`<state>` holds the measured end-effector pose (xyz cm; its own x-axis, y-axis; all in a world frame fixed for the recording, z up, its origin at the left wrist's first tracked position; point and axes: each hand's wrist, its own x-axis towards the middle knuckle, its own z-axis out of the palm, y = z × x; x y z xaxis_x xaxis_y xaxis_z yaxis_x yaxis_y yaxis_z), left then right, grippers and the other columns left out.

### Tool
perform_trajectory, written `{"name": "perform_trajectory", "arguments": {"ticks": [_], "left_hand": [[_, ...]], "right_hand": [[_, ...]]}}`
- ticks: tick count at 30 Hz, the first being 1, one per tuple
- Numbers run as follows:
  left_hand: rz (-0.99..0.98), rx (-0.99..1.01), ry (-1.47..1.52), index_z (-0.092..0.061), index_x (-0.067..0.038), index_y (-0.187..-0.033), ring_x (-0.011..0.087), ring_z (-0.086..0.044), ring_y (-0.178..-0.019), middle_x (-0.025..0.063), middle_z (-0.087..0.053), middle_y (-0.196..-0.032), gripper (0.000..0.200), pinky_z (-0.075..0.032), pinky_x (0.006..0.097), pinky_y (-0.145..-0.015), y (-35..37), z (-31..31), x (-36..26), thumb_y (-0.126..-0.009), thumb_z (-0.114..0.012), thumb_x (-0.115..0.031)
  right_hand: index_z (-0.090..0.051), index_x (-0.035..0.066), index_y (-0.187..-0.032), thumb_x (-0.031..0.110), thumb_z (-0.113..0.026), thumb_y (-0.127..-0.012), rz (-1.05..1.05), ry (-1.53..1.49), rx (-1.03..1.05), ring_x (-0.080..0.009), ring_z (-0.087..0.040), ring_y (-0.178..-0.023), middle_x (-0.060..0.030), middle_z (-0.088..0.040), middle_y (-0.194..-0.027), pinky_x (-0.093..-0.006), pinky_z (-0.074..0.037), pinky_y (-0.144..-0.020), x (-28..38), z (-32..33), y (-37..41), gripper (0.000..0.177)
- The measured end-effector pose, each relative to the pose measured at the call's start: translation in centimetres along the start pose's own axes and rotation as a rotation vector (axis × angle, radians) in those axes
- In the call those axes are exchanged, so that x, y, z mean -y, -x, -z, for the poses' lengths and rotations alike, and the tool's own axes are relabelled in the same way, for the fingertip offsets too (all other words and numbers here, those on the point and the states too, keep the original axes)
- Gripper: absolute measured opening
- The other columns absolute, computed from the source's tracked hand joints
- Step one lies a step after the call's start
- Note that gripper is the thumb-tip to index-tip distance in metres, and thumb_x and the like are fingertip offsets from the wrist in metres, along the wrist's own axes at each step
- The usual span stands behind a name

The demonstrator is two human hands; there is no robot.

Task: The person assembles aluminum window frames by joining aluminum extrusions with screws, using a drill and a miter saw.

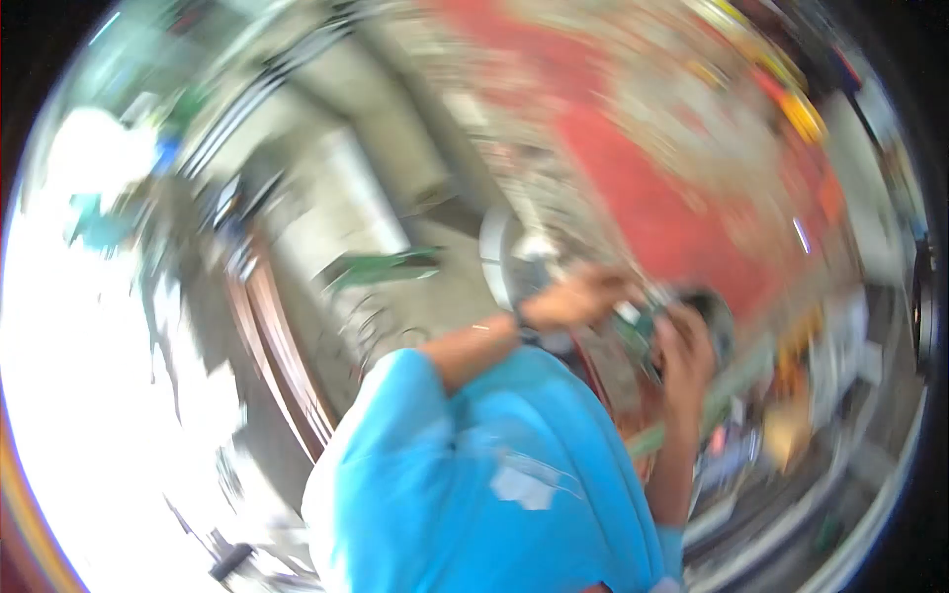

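Observation:
Motion smears the whole view. My left hand (pixel 583 297), with a dark band at its wrist, reaches across to the near end of a green and dark object (pixel 639 324); its fingers are too blurred to make out. Over the other side of that object lies my right hand (pixel 686 344), fingers curled around it. A dark rounded shape (pixel 720 314) shows just beyond the right fingers. Below both hands is a strip of brownish floor, partly hidden by my blue shirt (pixel 514 465).
A red-painted floor area (pixel 633 178) stretches ahead. A pale round rim (pixel 496 259) lies near my left wrist. Further left are a green metal piece (pixel 386 265) and long brown bars (pixel 282 341). Mixed items, including a tan one (pixel 784 435), crowd the right.

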<state>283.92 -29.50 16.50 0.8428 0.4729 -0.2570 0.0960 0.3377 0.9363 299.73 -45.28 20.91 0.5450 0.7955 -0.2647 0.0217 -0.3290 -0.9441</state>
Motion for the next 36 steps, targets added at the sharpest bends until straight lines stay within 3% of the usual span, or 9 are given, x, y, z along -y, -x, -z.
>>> {"name": "perform_trajectory", "arguments": {"ticks": [4,11,16,19,22,23,24,30,36], "left_hand": [[0.051,-0.096,0.184,-0.066,-0.005,-0.119,0.0045,-0.051,-0.067,-0.0030,-0.057,-0.078,0.029,-0.042,0.0255,-0.055,4.9,0.7,-0.7,-0.099,-0.066,-0.025],[-0.198,-0.557,0.196,-0.068,-0.004,-0.116,0.0041,-0.057,-0.076,-0.0003,-0.070,-0.097,0.025,-0.044,0.0210,-0.060,16.9,1.6,5.3,-0.097,-0.071,-0.020],[-0.216,-0.777,0.335,-0.069,-0.009,-0.109,0.0019,-0.055,-0.075,-0.0026,-0.070,-0.094,0.017,-0.042,0.0202,-0.055,26.9,4.7,4.8,-0.097,-0.072,-0.021],[-0.105,-0.871,0.467,-0.069,-0.003,-0.107,0.0085,-0.065,-0.089,0.0030,-0.071,-0.096,0.013,-0.054,0.0267,-0.080,30.9,7.0,5.1,-0.096,-0.071,-0.011],[-0.234,-0.860,0.387,-0.068,-0.003,-0.106,0.0096,-0.066,-0.094,0.0040,-0.072,-0.097,0.014,-0.055,0.0283,-0.085,32.9,10.1,7.5,-0.096,-0.071,-0.012],[-0.183,-0.865,0.330,-0.068,-0.003,-0.106,0.0094,-0.066,-0.092,0.0033,-0.072,-0.097,0.015,-0.055,0.0288,-0.084,34.2,11.3,7.3,-0.096,-0.072,-0.014],[-0.367,-0.859,0.289,-0.069,-0.008,-0.109,0.0029,-0.058,-0.081,-0.0046,-0.069,-0.093,0.022,-0.046,0.0224,-0.064,34.5,12.8,10.5,-0.094,-0.076,-0.023],[-0.255,-0.921,0.361,-0.070,-0.008,-0.104,0.0010,-0.046,-0.063,-0.0084,-0.060,-0.080,0.021,-0.037,0.0212,-0.053,44.8,19.8,7.9,-0.094,-0.077,-0.025],[-0.428,-1.070,0.157,-0.070,-0.003,-0.109,0.0059,-0.058,-0.088,-0.0023,-0.070,-0.095,0.025,-0.048,0.0257,-0.081,50.9,23.9,8.4,-0.094,-0.075,-0.023]], "right_hand": [[-0.060,-0.001,-0.128,0.013,-0.065,-0.099,0.126,0.063,0.233,-0.0082,-0.056,-0.076,-0.0075,-0.065,-0.105,-0.0225,-0.045,-0.063,-0.5,-2.2,-0.1,0.032],[-0.061,-0.003,-0.126,0.009,-0.066,-0.098,0.244,0.045,0.662,-0.0162,-0.063,-0.102,-0.0084,-0.065,-0.110,-0.0299,-0.051,-0.090,-2.8,-8.4,0.8,0.031],[-0.062,-0.002,-0.124,0.008,-0.068,-0.098,0.177,0.065,0.792,-0.0080,-0.060,-0.089,-0.0033,-0.066,-0.106,-0.0223,-0.049,-0.079,0.1,-14.8,4.8,0.029],[-0.062,-0.002,-0.122,0.010,-0.068,-0.098,0.174,0.111,0.821,-0.0077,-0.058,-0.088,-0.0036,-0.065,-0.103,-0.0216,-0.048,-0.074,1.2,-19.1,7.6,0.027],[-0.064,-0.003,-0.122,0.011,-0.069,-0.098,0.248,0.231,0.820,-0.0122,-0.062,-0.090,-0.0073,-0.067,-0.108,-0.0256,-0.051,-0.077,-0.1,-23.3,8.6,0.028],[-0.064,-0.003,-0.121,0.012,-0.069,-0.098,0.328,0.235,0.845,-0.0134,-0.062,-0.091,-0.0084,-0.067,-0.109,-0.0267,-0.051,-0.079,-1.3,-25.3,8.9,0.028],[-0.063,-0.003,-0.123,0.012,-0.068,-0.098,0.293,0.263,0.868,-0.0147,-0.063,-0.095,-0.0096,-0.067,-0.112,-0.0282,-0.052,-0.083,-1.5,-27.3,9.5,0.030],[-0.063,-0.002,-0.121,0.012,-0.069,-0.096,0.249,0.394,0.988,-0.0138,-0.064,-0.086,-0.0075,-0.068,-0.101,-0.0285,-0.053,-0.076,0.9,-38.9,14.4,0.030],[-0.066,0.000,-0.117,0.015,-0.072,-0.093,0.480,0.423,1.064,-0.0135,-0.065,-0.079,-0.0074,-0.070,-0.095,-0.0282,-0.054,-0.070,2.2,-45.7,15.0,0.028]]}}
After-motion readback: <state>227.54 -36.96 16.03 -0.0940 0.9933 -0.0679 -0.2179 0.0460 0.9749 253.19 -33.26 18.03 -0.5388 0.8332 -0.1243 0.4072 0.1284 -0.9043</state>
